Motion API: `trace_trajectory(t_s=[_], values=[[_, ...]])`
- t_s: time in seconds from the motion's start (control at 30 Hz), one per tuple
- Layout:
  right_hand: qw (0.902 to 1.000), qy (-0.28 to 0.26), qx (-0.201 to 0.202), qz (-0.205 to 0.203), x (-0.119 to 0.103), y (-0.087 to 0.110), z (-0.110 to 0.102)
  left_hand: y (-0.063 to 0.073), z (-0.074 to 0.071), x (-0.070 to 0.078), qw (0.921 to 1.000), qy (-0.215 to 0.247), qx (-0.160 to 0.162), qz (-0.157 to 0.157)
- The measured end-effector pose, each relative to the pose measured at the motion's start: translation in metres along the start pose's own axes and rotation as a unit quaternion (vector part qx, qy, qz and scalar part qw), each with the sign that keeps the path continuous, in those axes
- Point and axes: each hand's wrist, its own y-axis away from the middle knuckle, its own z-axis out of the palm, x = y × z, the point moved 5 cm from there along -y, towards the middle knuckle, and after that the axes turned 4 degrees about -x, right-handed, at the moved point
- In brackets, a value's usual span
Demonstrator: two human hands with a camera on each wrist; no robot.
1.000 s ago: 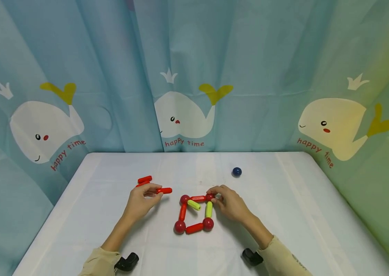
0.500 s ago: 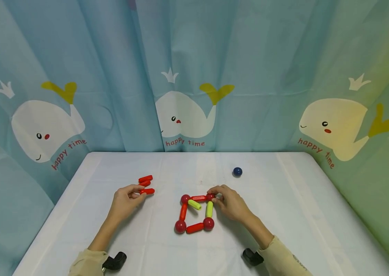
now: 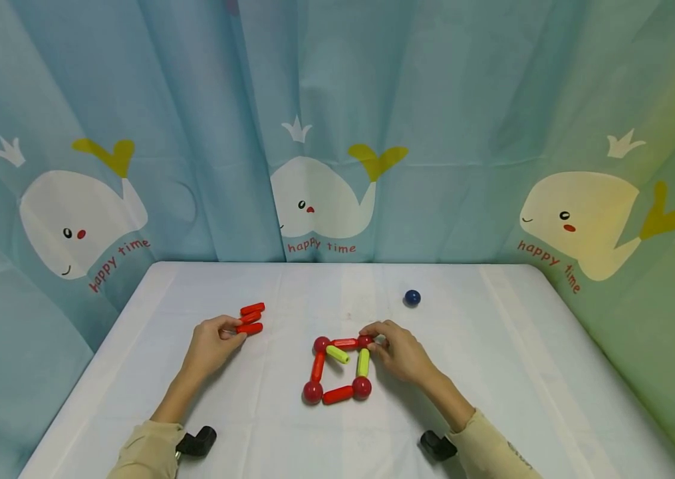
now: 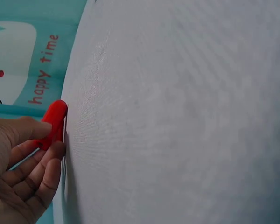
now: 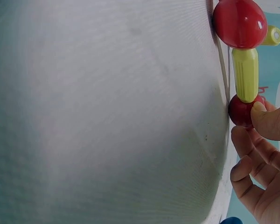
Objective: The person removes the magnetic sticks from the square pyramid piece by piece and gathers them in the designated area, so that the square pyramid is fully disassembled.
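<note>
Jutting rightward from the left hand [image 3: 211, 344], the held red rod [image 3: 253, 328] is running nearly left to right, its free end tipping slightly away from the person. The left thumb and fingers are clamping its left end; whether it is also touching the desk [image 3: 475, 386] I cannot tell. Two loose red rods [image 3: 252, 309] are lying just beyond it, roughly parallel, so the left hand is being much the nearer one to all three. The four-ball frame [image 3: 338, 396] is sitting apart to the right and a little nearer the person, a gap separating it from the rod's free end. On the frame's far-right corner, the right hand [image 3: 398, 352] is pinching a red ball [image 3: 364, 341], from which a lime rod [image 3: 363, 363] is extending toward the person. A blue ball [image 3: 412, 298] is resting beyond that hand.
</note>
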Motion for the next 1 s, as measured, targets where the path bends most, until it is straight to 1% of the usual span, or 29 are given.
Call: trace_trajectory(t_s=[0.2,0.37,0.47,0.57,0.7,0.83,0.93,1.0], values=[[1.0000,-0.004,-0.001,0.007,0.001,0.001,0.001,-0.002,-0.002,0.000,0.9991,-0.041,0.011,-0.006],[1.0000,-0.003,0.002,0.003,0.002,0.001,0.001,0.001,-0.005,0.004,0.9967,-0.077,0.024,-0.011],[1.0000,-0.003,0.002,0.002,0.002,0.001,0.001,0.004,-0.005,0.013,0.9960,-0.083,0.033,0.001],[1.0000,-0.003,0.001,0.006,0.001,0.000,0.001,0.008,-0.001,0.026,0.9961,-0.078,0.034,0.024],[0.9999,-0.004,0.000,0.014,0.001,0.000,0.001,0.012,0.011,0.045,0.9967,-0.065,0.014,0.046],[0.9999,-0.001,0.000,0.011,0.000,0.000,0.001,0.012,0.028,0.062,0.9971,-0.050,-0.016,0.056],[1.0000,0.003,0.001,0.007,0.000,0.000,0.001,0.011,0.043,0.074,0.9956,-0.041,-0.052,0.066],[1.0000,0.004,0.002,0.007,0.000,0.000,0.002,0.010,0.054,0.081,0.9929,-0.040,-0.082,0.077]])
